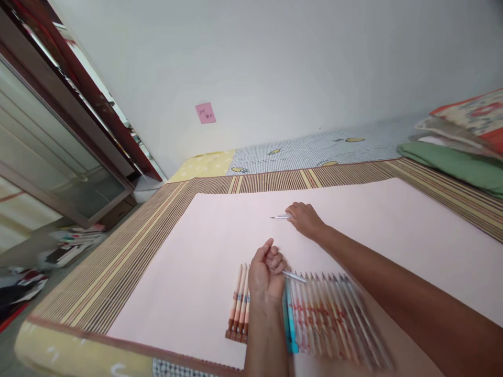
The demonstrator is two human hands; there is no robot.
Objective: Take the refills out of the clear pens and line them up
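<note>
My right hand (306, 217) is closed around a slim white pen (281, 216), its dark tip pointing left just above the pale sheet (173, 272). Nearer to me, my left hand (268, 269) is turned palm up with its fingers curled. A slim, pale, see-through pen-like piece (295, 277) sticks out to the right from those fingers; whether it is a whole pen or a cap I cannot tell. Under and right of my left wrist lies a row of several pens (326, 314), partly blurred. Several peach-and-brown pens (237, 309) lie to the left of that wrist, partly hidden by it.
The sheet lies on a striped mat (129, 256) over a bed-like surface. Folded cloths (456, 162) are stacked at the far right. A pink note (205, 113) is stuck on the wall (298, 63). Glass-panelled doors (66, 152) stand at the left, with items (74, 243) piled below.
</note>
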